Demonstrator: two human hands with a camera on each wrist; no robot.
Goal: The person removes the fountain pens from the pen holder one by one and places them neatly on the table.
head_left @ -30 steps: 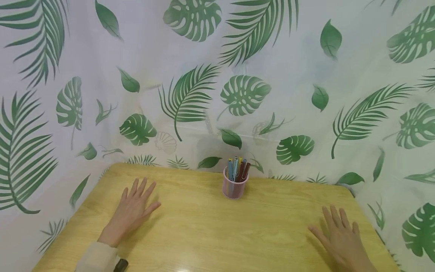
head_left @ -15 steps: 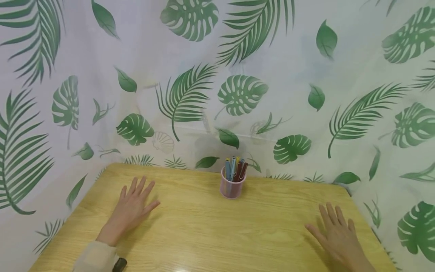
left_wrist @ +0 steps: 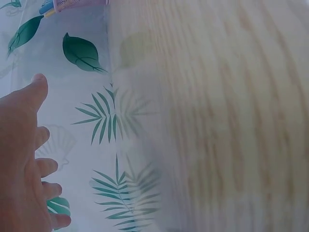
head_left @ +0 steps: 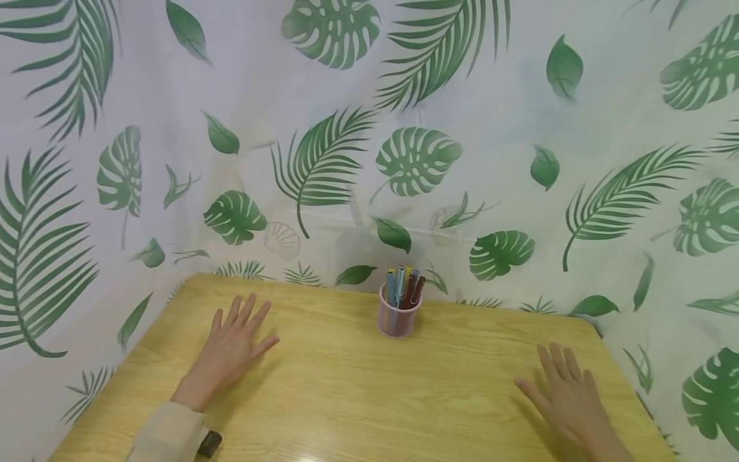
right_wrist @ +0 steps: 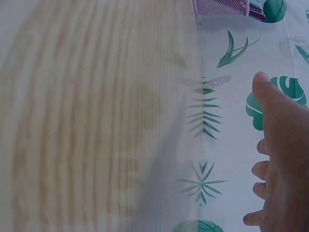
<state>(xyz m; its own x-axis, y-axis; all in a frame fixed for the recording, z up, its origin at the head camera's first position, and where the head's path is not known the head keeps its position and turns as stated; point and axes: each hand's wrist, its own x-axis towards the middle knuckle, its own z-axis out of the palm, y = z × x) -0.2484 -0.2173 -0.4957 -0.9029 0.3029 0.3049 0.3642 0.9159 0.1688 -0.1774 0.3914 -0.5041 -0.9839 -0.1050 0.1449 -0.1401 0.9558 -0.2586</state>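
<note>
At the back middle of the table stands a pink mesh pen holder holding several pens in blue, yellow and dark red. My left hand, fingers spread, is over the left part of the table and holds nothing. Over the right part is my right hand, its fingers straight and the thumb held apart, also with nothing in it. Both hands are well away from the pen holder. The left wrist view shows the pen holder's edge at the top; the right wrist view shows its mesh side.
The wood-grain table reaches back to a white curtain printed with green leaves, which also runs along the left and right sides. A dark object shows at my left sleeve.
The head view shifts slightly. My left hand has moved a little forward and to the right, my right hand slightly to the left. The pen holder stays in place.
</note>
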